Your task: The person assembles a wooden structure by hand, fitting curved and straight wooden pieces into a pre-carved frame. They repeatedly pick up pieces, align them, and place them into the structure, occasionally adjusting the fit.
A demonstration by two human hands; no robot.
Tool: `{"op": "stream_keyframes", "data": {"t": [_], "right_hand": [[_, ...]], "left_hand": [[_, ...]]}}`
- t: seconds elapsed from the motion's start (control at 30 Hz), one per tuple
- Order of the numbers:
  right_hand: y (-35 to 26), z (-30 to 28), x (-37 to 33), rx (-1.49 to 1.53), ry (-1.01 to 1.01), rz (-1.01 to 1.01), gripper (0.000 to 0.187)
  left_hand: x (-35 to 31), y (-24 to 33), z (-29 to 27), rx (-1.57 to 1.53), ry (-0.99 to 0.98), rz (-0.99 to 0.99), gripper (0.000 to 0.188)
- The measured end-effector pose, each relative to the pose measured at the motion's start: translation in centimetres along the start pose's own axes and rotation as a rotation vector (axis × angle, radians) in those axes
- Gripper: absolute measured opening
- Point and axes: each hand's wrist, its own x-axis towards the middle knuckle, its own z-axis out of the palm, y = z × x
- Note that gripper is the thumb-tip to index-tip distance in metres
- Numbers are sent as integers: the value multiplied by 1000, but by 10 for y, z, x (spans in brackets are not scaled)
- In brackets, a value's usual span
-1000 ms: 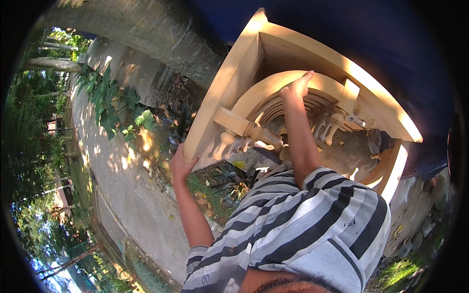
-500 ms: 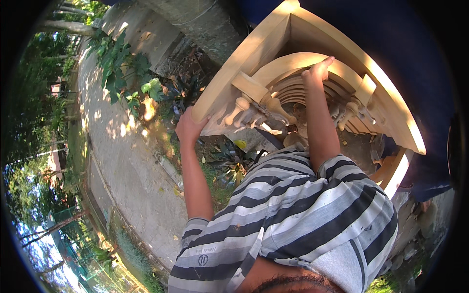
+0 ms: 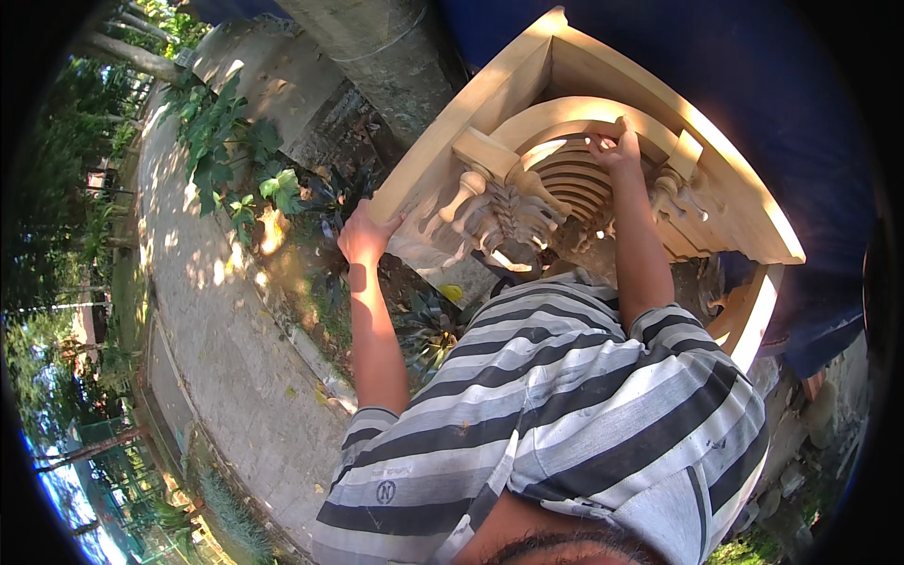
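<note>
A large carved piece of pale wood (image 3: 452, 118) fills the upper right, its two long sides meeting in a point at the top. Inside it sits a curved wooden arch (image 3: 541, 115) over stepped, ribbed mouldings, with turned posts and leafy carving below. My left hand (image 3: 364, 234) is closed round the outer edge of the left side, thumb over the top. My right hand (image 3: 617, 151) reaches inside, touching the arch's inner rim. Its thumb points up and the fingers are apart; whatever lies behind the palm is hidden.
A dark blue sheet (image 3: 800, 85) hangs behind the wood. A tree trunk (image 3: 377, 47) rises at the top, with leafy plants (image 3: 226, 141) beside it. A paved path (image 3: 217, 311) runs down the left. Stones and rubble (image 3: 791, 471) lie at lower right.
My right hand has turned and slid slightly down along the arch, its fingers now pointing left. The wooden piece appears shifted slightly left, and my left hand keeps its hold.
</note>
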Motion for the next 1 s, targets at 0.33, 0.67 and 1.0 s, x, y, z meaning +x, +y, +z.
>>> {"op": "stream_keyframes", "data": {"t": [0.33, 0.67, 1.0], "right_hand": [[-19, -102, -98, -349, -280, -188, 60], [28, -86, -193, -926, -481, -3, 50], [43, -105, -214, -1086, -545, 34, 44]], "left_hand": [[-47, -113, 87, -1459, 609, -661, 66], [0, -162, 87, -1708, 388, -533, 89], [14, -151, 131, -1900, -68, -332, 92]]}}
